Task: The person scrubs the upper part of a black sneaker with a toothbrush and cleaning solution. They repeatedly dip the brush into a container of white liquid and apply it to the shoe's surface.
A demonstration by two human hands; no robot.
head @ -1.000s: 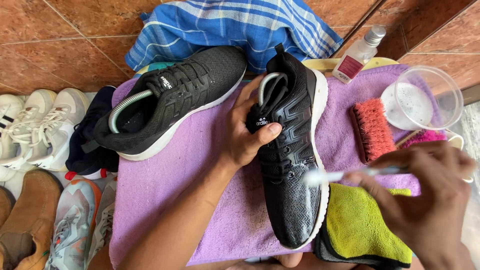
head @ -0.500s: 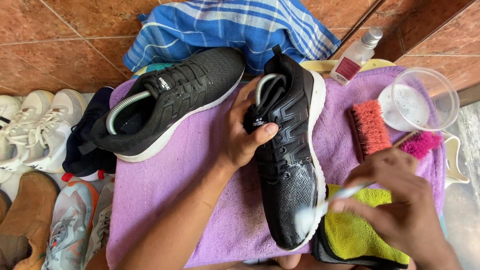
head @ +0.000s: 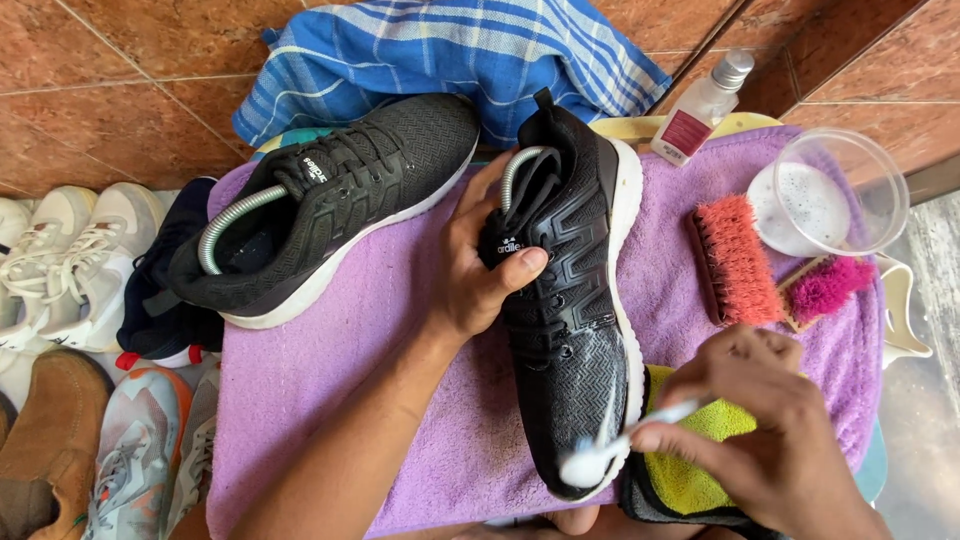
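Shoe: black knit trainer [head: 572, 300] on its side on the purple towel [head: 330, 370], toe toward the person, white sole turned right; suds streak the toe and the sole's edge.

Handling: it looks light; the mesh upper is soft and would give under pressure; the sole is stiffer; the wet toe is likely slippery; the firm collar and heel seem the best place to hold it.

Left hand [head: 478, 270]: forearm comes up from below; palm lies against the shoe's tongue side; thumb hooks over the collar; fingers curl round the far side, clamping the shoe steady.

Right hand [head: 775, 430]: low at the right; knuckles up; fingers and thumb pinch the handle of a white toothbrush [head: 615, 450]; its head touches the toe at the sole's edge.

Second shoe [head: 330, 205]: the matching trainer lies upper left on the towel, apart from the first.

Brushes: an orange brush [head: 735, 258] and a pink one [head: 825, 288] lie right of the shoe, untouched.

Cup [head: 825, 192]: clear; foamy liquid inside; a small bottle [head: 705, 95] just beyond.

Cloths: yellow cloth [head: 700, 480] under the right hand; blue striped cloth [head: 450, 50] at the top.

Floor: other shoes [head: 70, 260] crowd the left.
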